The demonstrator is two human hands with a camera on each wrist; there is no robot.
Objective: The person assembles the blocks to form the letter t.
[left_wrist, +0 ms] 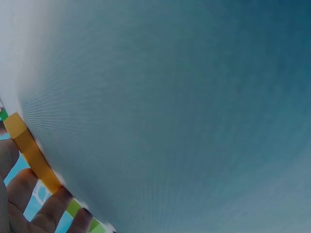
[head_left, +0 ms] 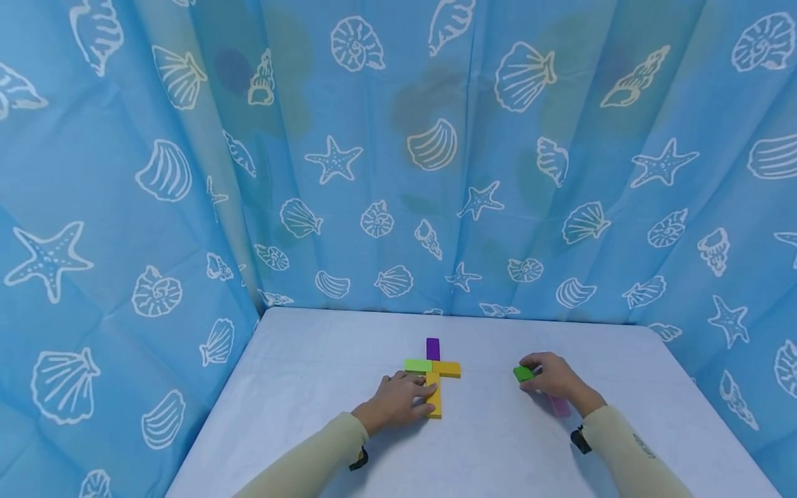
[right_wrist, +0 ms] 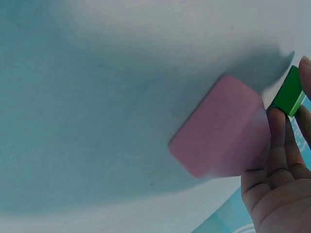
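On the white table, several flat blocks touch in a cross-like layout: a purple block at the far end, a light green block at left, a yellow block at right, and a long yellow block toward the near side. My left hand rests spread at the left of this layout, fingers touching the long yellow block and reaching the light green one. Farther right, my right hand pinches a green block between thumb and fingers. Below that hand lies a pink block, partly covered in the head view.
A blue curtain with white shell and starfish prints surrounds the table at the back and both sides. Each wrist wears a dark band, and the sleeves are pale.
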